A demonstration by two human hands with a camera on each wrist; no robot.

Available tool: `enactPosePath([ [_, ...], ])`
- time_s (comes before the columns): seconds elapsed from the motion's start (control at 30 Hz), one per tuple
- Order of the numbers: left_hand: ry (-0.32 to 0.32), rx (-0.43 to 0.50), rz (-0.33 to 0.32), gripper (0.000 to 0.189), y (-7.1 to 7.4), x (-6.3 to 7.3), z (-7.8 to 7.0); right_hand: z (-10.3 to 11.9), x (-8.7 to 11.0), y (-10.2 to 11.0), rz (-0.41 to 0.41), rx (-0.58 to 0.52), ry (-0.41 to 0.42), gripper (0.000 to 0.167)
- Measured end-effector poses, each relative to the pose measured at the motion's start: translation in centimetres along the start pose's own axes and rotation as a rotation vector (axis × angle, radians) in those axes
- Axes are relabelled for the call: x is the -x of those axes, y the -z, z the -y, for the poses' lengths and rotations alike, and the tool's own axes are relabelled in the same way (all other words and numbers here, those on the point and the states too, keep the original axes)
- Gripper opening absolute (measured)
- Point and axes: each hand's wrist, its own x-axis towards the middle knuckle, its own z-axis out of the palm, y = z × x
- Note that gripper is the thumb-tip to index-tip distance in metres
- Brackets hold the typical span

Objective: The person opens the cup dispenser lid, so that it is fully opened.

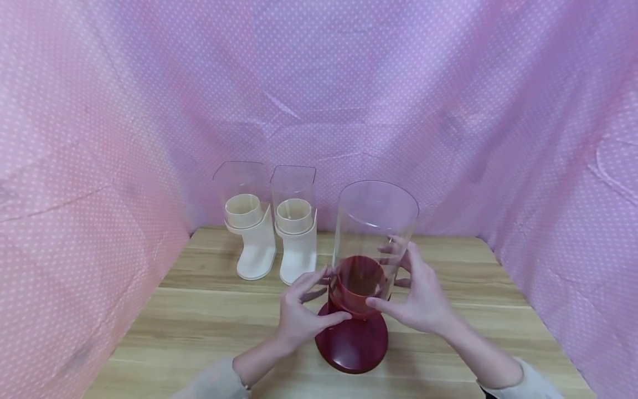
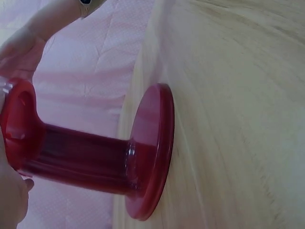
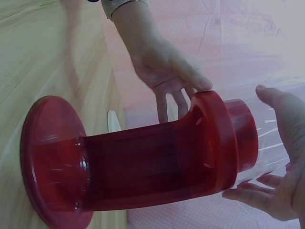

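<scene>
A glossy dark red stand (image 1: 351,352) with a round foot stands upright on the table, its column rising to a wide ring (image 3: 226,143). In the head view a tall clear cylinder (image 1: 369,235) sits at the top of it, around a red inner collar (image 3: 245,136). My left hand (image 1: 304,316) holds the ring from the left, thumb at its front and fingers reaching behind. From the right, my right hand (image 1: 421,296) grips the lower part of the clear cylinder, thumb in front and fingers on the far side.
Two cream stands, one at the left (image 1: 256,255) and one beside it (image 1: 299,257), carry clear angular containers at the back of the wooden table (image 1: 209,321). Pink dotted cloth (image 1: 319,83) hangs close behind and along both sides.
</scene>
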Motion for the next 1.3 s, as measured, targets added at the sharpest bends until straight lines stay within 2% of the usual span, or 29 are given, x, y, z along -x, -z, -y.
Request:
enactPosePath([
  [0.1,0.098,-0.027,0.086,0.113,-0.1,-0.7,0.2,0.0,-0.6,0.7,-0.005,-0.002,0.039,0.102],
  [0.2,0.165,-0.035,0.204,0.117,-0.4,-1.6,0.6,0.1,-1.8,1.5,-0.014,-0.043,0.083,0.103],
  [0.27,0.177,-0.021,0.253,0.114,-0.7,-2.0,0.7,0.4,-2.9,1.9,-0.004,-0.096,0.106,0.102],
  [0.33,0.169,0.0,0.286,0.111,-1.0,-2.3,0.9,0.6,-3.8,2.1,0.038,-0.164,0.116,0.112],
  [0.5,0.168,0.056,0.303,0.112,-1.2,-2.6,1.3,1.2,-5.2,2.1,0.167,-0.363,0.103,0.112],
  [0.63,0.176,0.055,0.303,0.103,-1.2,-2.9,1.4,1.3,-5.4,2.3,0.205,-0.439,0.106,0.111],
  [0.8,0.17,0.057,0.333,0.093,-1.2,-3.0,1.7,1.4,-4.9,2.6,0.2,-0.427,0.141,0.117],
  [0.93,0.175,0.054,0.348,0.095,-1.3,-3.1,1.7,1.5,-4.7,2.8,0.181,-0.396,0.153,0.119],
  [1.13,0.179,0.03,0.383,0.105,-1.2,-3.4,1.5,1.8,-4.6,3.3,0.116,-0.486,0.166,0.128],
  [1.3,0.198,0.056,0.413,0.099,-1.0,-3.5,1.6,2.4,-5.1,3.4,0.094,-0.47,0.163,0.122],
])
